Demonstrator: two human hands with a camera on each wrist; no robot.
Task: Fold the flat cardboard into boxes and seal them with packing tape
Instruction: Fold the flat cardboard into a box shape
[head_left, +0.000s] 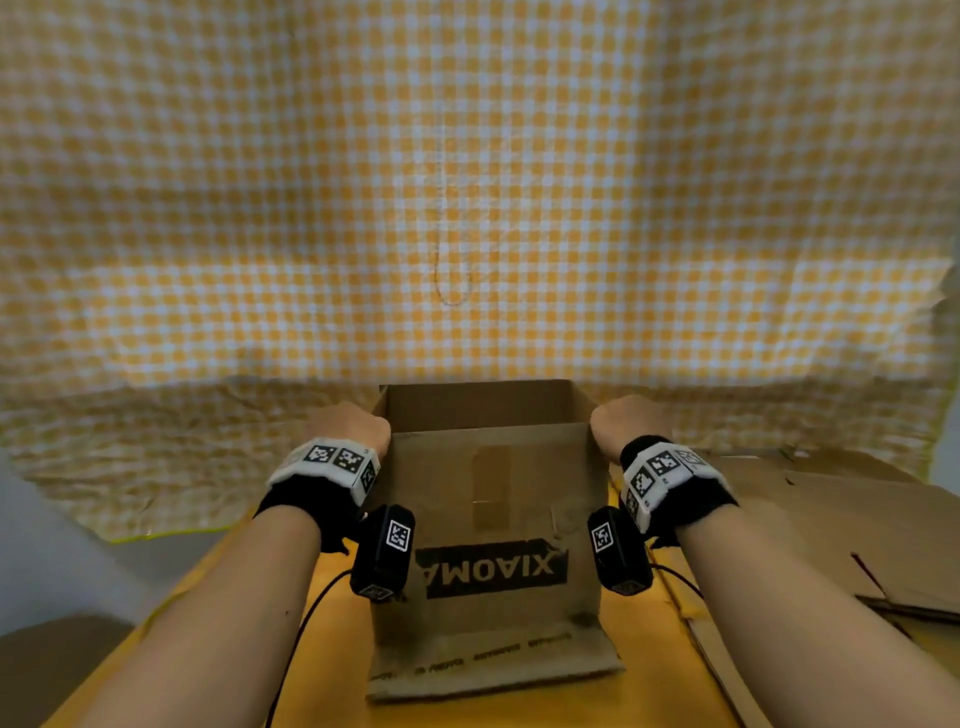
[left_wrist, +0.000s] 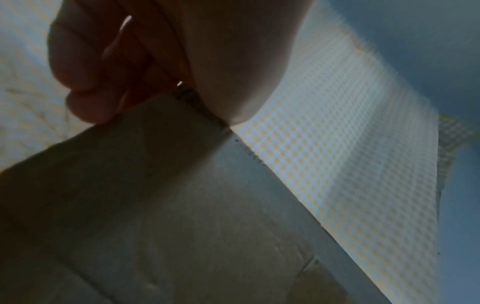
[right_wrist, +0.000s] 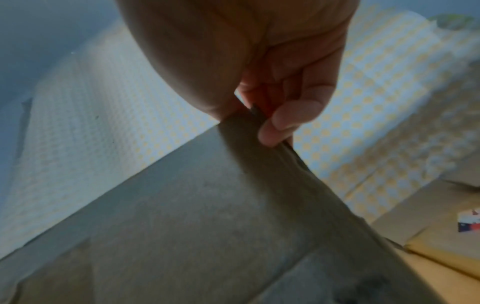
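A brown cardboard box (head_left: 488, 499) with black XIAOMA lettering stands upright and open at the top in the middle of the yellow table, its near flap lying flat toward me. My left hand (head_left: 353, 423) grips the box's upper left edge; in the left wrist view its fingers (left_wrist: 85, 86) curl over the cardboard (left_wrist: 182, 205). My right hand (head_left: 626, 421) grips the upper right edge, and the right wrist view shows a fingertip (right_wrist: 283, 123) and thumb pinching the cardboard wall (right_wrist: 221, 205). No tape is in view.
A stack of flat cardboard sheets (head_left: 831, 525) lies on the table to the right of the box. A yellow checked cloth (head_left: 467, 208) hangs behind and drapes onto the table's far part. The table edge (head_left: 171, 587) falls away at the left.
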